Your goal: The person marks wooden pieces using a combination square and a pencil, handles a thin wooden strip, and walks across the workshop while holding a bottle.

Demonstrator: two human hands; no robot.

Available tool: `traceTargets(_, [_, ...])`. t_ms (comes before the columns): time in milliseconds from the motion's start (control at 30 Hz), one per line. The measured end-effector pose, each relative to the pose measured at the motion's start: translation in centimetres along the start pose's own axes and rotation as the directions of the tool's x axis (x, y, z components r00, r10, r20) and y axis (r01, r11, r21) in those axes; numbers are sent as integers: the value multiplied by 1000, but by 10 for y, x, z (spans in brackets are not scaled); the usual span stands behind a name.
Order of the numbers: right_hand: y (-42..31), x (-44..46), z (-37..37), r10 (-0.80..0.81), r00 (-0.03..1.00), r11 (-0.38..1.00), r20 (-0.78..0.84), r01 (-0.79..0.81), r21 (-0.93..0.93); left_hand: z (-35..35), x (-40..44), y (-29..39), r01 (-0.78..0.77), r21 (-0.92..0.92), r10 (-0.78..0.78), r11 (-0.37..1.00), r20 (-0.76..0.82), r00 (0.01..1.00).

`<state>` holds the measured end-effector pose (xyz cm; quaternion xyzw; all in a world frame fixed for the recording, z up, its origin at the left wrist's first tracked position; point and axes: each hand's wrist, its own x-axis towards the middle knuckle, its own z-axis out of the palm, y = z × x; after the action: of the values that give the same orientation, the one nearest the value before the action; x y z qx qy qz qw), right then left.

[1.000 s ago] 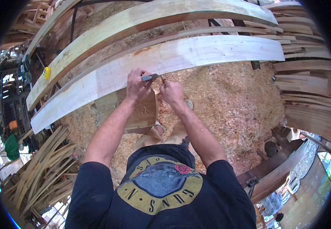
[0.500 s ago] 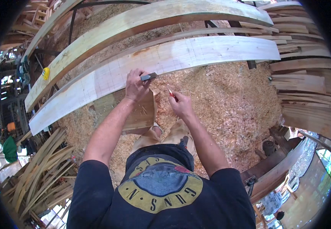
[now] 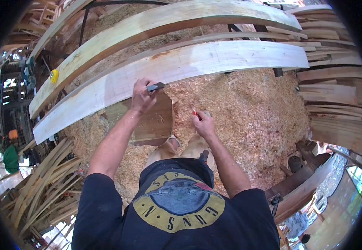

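Nearest you, your right hand [image 3: 204, 125] is in front of your knees, thumb and fingers closed on a red pencil [image 3: 194, 112] that slants away from you and a little to the left, toward the pale curved plank [image 3: 231, 54]. That hand is well apart from the wood, with shavings-covered floor [image 3: 247, 108] showing between. Farther out and to the left, your left hand [image 3: 140, 98] is wrapped around a small grey flat-sided tool [image 3: 155, 87], whose long axis runs mostly crosswise, its right end tipped slightly away from you. The tool sticks out from the right side of that grip, beside the plank's near edge; whether it touches the wood, you cannot tell from here. Below that hand, a wide brown board [image 3: 151, 125] lies toward your feet. The plank itself is just past your left fingers, its length sweeping across your front in an arc that bows away, the left end closer to you and the right end farther off. So your left hand is clearly the nearer one to it, and the plank lies ahead and to the left of the pencil. Beyond it, a thicker curved beam [image 3: 181, 16] follows a similar line.
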<state>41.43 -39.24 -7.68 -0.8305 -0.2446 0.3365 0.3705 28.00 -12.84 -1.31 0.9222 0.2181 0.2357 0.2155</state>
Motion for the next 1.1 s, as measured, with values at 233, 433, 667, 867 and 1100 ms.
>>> traceTargets(233, [-13,4,-6,-6,1000,1000,28,7,-23,2,1,-1,14,-4,-14,1000,-8,1000])
traceTargets(433, [-17,3,-2,-91,995,996,-38,90,-19,6,-1,-3,32,-5,-32,999,-37,999])
traceTargets(667, [-32,4,-4,-89,996,995,15,90,-52,2,1,-1,20,-9,-20,1000,-17,1000])
traceTargets(867, [-36,8,1,-24,999,1000,48,25,-16,2,1,0,29,-21,-29,999,-28,999])
traceTargets(1100, [-58,14,13,11,998,986,58,-21,168,6,-1,-5,20,9,-19,1000,-22,1000])
